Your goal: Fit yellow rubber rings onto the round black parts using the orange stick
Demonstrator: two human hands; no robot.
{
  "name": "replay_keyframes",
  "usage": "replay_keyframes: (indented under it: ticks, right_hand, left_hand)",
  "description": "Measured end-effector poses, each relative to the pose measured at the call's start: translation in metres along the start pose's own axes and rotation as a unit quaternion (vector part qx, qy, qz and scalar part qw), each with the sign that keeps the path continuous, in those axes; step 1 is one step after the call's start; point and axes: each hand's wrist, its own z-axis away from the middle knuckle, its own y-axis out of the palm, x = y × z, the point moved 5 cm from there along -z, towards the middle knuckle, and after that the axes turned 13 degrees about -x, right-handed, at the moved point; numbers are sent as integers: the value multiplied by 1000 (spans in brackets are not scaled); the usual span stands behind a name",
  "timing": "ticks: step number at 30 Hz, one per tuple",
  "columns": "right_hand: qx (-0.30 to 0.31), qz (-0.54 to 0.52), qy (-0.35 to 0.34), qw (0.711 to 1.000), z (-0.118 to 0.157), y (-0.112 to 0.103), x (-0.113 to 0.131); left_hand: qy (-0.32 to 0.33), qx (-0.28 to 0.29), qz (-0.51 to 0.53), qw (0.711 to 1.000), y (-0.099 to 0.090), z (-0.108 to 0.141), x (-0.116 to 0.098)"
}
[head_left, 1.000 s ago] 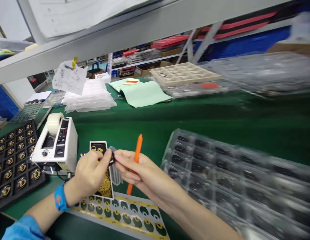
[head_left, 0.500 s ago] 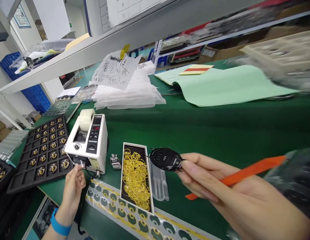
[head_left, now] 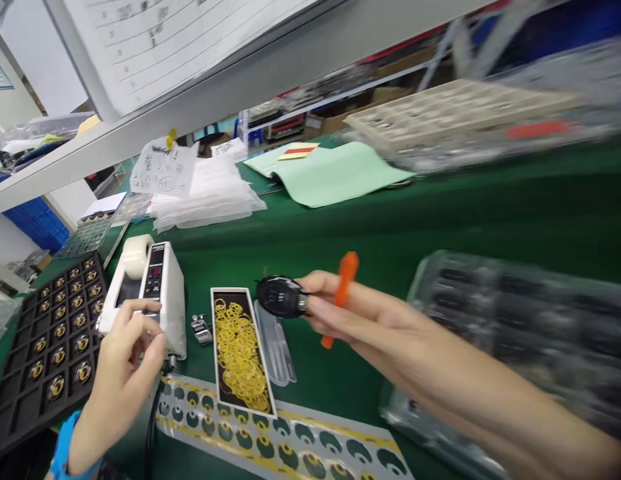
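Note:
In my right hand (head_left: 335,310) I hold a black round watch part (head_left: 280,297) by its right edge, between thumb and fingers. An orange stick-like tool (head_left: 346,280) is also tucked through the fingers of that hand. My left hand (head_left: 130,353), with a blue wristband (head_left: 65,447), is in front of the white tape dispenser (head_left: 173,300). Its thumb and bent fingers are apart, and I see nothing between them. The dispenser carries a roll of clear tape (head_left: 137,257). Below the watch part lies a white-rimmed box (head_left: 250,300) of yellow rings (head_left: 240,357).
A black tray (head_left: 20,400) with round gold-marked parts lies left. A metal counter (head_left: 201,330) sits beside the dispenser. A sticker sheet (head_left: 285,440) runs along the front; a clear tray (head_left: 425,280) of dark parts lies right. Papers (head_left: 205,193) and a shelf beam (head_left: 270,87) are behind.
My left hand has left the dispenser's tape outlet and its fingers have spread from a pinch. The view has swung right, showing the clear tray. My right hand still holds the watch part and orange tool.

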Motion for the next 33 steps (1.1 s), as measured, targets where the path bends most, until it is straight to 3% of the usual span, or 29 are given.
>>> replay_keyframes:
  ticks: [5, 8, 11, 24, 33]
  right_hand:
    - [107, -45, 32, 993, 5, 17, 5]
    - [161, -70, 16, 984, 10, 22, 11]
    - [192, -86, 2, 978, 14, 23, 14]
    - [214, -63, -1, 975, 18, 20, 8]
    - [203, -54, 18, 977, 19, 22, 8]
  left_hand:
    - [47, 76, 162, 983, 38, -6, -38]
    - [42, 85, 185, 978, 61, -11, -41]
    - [46, 88, 166, 981, 73, -16, -35]
    - [31, 120, 186, 975, 80, -17, -29]
    - [81, 80, 144, 983, 79, -15, -33]
